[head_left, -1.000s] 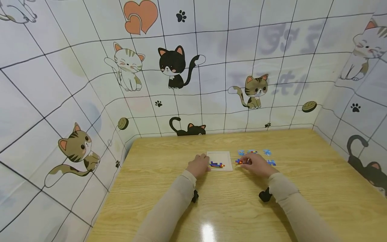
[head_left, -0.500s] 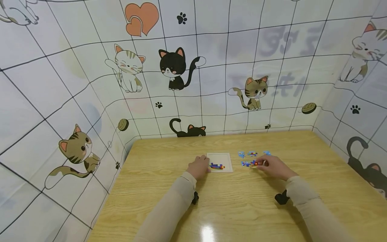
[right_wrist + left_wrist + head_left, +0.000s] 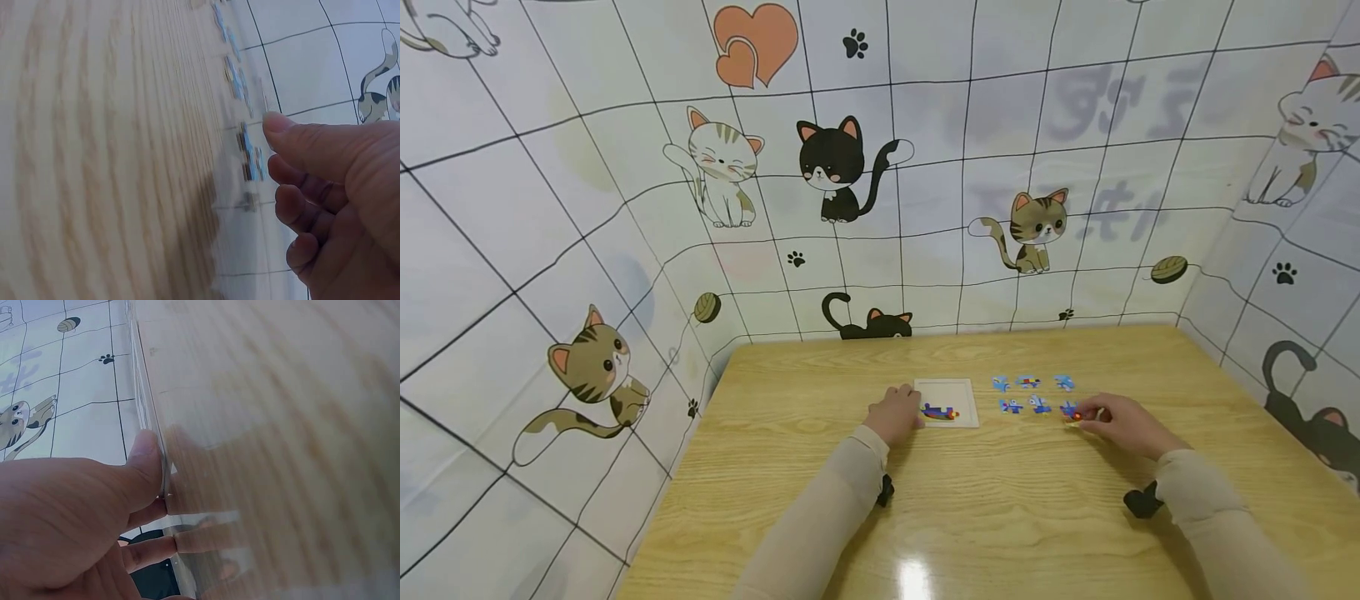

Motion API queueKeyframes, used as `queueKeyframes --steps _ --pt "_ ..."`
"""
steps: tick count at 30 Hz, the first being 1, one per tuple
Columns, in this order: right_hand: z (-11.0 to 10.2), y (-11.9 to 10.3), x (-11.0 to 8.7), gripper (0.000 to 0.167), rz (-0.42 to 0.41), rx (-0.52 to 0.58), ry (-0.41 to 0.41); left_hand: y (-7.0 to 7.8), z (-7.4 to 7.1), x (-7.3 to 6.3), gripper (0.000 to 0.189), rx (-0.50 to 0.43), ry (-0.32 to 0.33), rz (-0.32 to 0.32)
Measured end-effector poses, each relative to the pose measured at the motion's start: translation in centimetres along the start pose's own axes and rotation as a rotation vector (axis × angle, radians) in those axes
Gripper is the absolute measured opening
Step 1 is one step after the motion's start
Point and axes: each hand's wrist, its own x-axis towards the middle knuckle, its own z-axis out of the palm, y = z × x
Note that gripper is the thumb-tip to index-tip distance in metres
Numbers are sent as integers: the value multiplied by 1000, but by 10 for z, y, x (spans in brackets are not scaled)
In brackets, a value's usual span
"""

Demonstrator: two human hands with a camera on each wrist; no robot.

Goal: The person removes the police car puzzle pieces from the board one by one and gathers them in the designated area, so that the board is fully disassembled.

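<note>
A white square puzzle tray (image 3: 951,393) lies on the table, with a few joined colourful pieces (image 3: 938,413) along its lower left. My left hand (image 3: 895,414) rests at the tray's left edge, fingers relaxed; in the left wrist view its thumb and fingertips are down at the tabletop. Right of the tray, my right hand (image 3: 1126,423) pinches a red, blue and yellow puzzle piece (image 3: 1074,415) between thumb and fingers. That piece is low over the right end of the front row of loose pieces and overlaps a blue one there.
Several loose blue puzzle pieces (image 3: 1039,404) lie in two rows right of the tray, one of them a multicoloured piece (image 3: 1027,382) in the back row. The wood-grain table (image 3: 985,500) meets a cat-print wall covering (image 3: 940,275) at the back.
My right hand has moved right, away from the tray, carrying the pinched piece along the front row and uncovering the blue pieces it hid. The left hand has stayed at the tray.
</note>
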Motion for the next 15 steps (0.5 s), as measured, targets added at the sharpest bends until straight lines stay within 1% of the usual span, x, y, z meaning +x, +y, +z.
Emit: queueKeyframes --steps 4,9,12,15 --pt "-3 6 -5 25 17 4 -19 0 1 1 44 -5 -3 -2" --pt "-3 8 -12 28 49 31 -68 1 1 2 44 -4 -7 -4" --pt "-2 9 -15 26 60 44 -78 1 0 1 45 -3 -7 -7" --pt "-1 10 -16 25 63 30 -79 1 0 0 44 -6 -3 -8"
